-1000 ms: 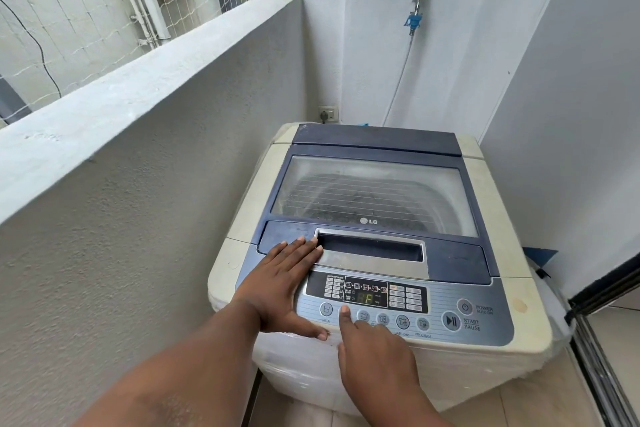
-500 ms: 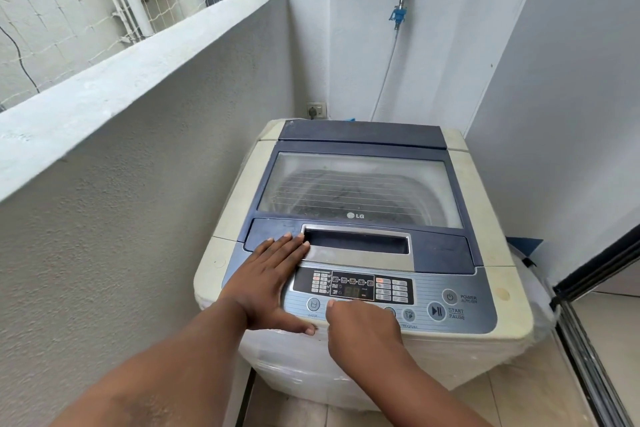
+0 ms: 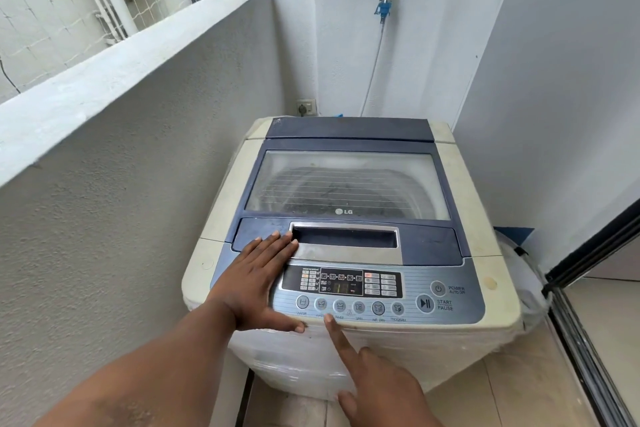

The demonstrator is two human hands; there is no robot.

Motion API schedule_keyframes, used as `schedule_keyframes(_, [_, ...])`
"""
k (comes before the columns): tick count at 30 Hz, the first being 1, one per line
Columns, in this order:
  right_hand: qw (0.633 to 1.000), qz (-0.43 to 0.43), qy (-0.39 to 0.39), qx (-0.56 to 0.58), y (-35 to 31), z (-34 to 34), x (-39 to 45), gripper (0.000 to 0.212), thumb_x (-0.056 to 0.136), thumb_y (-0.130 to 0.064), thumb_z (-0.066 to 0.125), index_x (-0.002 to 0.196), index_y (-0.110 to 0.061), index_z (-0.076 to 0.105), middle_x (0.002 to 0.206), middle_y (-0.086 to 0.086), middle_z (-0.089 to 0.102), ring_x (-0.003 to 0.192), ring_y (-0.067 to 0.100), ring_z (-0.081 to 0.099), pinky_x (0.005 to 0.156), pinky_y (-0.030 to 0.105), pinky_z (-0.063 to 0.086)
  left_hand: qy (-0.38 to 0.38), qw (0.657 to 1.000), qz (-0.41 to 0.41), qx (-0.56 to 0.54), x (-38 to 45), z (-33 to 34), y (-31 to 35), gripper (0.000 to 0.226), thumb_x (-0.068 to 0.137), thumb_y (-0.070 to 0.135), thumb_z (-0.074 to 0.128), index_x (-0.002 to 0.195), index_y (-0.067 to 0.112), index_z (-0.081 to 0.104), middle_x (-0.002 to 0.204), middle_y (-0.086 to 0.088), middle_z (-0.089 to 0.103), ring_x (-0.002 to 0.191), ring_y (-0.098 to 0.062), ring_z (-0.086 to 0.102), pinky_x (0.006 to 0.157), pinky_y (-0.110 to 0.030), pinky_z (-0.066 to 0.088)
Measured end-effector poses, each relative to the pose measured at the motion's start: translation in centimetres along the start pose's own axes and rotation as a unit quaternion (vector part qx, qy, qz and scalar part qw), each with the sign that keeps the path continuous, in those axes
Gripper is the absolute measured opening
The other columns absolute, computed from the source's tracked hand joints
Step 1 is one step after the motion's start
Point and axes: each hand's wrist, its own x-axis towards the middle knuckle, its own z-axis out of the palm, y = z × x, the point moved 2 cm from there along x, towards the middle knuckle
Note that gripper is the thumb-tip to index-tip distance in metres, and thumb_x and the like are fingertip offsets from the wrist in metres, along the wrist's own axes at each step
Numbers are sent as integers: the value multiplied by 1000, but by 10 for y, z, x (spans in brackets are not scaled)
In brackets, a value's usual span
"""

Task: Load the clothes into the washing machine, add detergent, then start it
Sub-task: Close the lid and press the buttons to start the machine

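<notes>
A cream and blue top-loading washing machine stands in a corner with its glass lid down. Dark clothes show dimly through the glass. My left hand lies flat on the left end of the control panel, fingertips reaching the lid handle recess. My right hand points its index finger at the panel's front edge, just below the row of round buttons; the other fingers are curled and it holds nothing. The display is lit. No detergent is in view.
A low grey parapet wall runs close along the machine's left side. White walls stand behind and to the right. A tap with a hose and a socket are on the back wall. A sliding door track lies at the right.
My right hand pulled back from the buttons toward me; now only its index finger reaches the panel's front edge. My left hand stays flat in the same place. The view shifted slightly.
</notes>
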Motion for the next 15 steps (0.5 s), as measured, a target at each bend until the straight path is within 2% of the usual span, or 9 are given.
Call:
schedule_keyframes(4, [999,31,14,26,22,-4,-18,96,88,-56,48,120,-62,-43,125,2,48,111,22,57,87,35,48,0,1000,-1,-3,0,0,0,132,51,97,48,154,22,14,161,9,5,148,-10,2,120,-33,-1])
schedule_keyframes(8, [987,115,103,52,51,-19,-37,95,88,-59,44,125,-54,-44,129,-5,49,112,14,58,86,32,49,2,1000,0,-5,-1,0,0,132,50,97,49,154,23,14,161,9,5,149,-10,1,120,-34,0])
schedule_keyframes(11, [975,154,146,63,71,-35,-45,87,91,-59,40,134,-53,-35,131,-10,49,114,11,56,87,30,48,1,1000,0,-6,-1,0,0,132,50,97,49,154,23,14,161,9,6,149,-10,2,120,-34,0])
schedule_keyframes(13, [975,157,143,66,80,-39,-48,82,91,-59,41,133,-58,-29,115,-21,49,109,8,56,86,29,48,1,1000,-2,-6,-1,0,0,132,50,97,48,154,23,15,161,9,7,149,-10,4,120,-34,0])
schedule_keyframes(15, [975,157,138,71,83,-41,-48,79,90,-59,42,133,-63,-24,91,-23,45,102,6,58,83,27,49,0,1000,-2,-7,-1,0,0,131,50,97,48,153,23,16,161,8,9,148,-11,5,119,-34,1])
